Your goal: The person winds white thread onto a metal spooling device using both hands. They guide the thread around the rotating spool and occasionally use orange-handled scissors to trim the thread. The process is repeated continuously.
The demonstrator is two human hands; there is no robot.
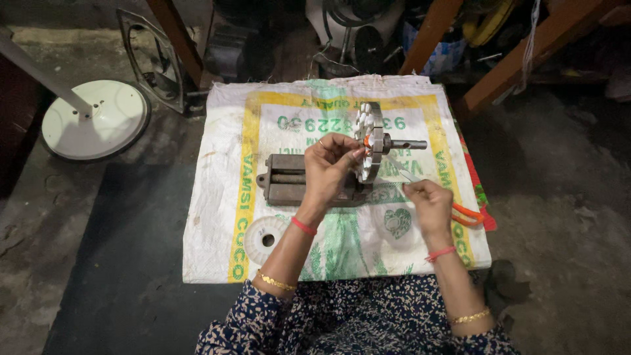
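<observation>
A round metal core with white insulated slots (pixel 369 135) stands upright on a shaft (pixel 406 144), clamped in a small grey vise (pixel 286 180) on a printed sack (pixel 223 217). My left hand (pixel 330 167) rests on the vise and pinches at the core's left face, where a small orange piece shows. My right hand (pixel 428 202) sits to the right and below. It is closed on a thin pale strip (pixel 399 169) that runs up toward the core. Orange-handled scissors (pixel 470 215) lie just right of that hand.
A white spool (pixel 265 238) lies on the sack near my left forearm. A white fan base with a pole (pixel 95 118) stands at the far left on the concrete floor. Wooden legs (pixel 177 39), a metal frame and dark machine parts crowd the back edge.
</observation>
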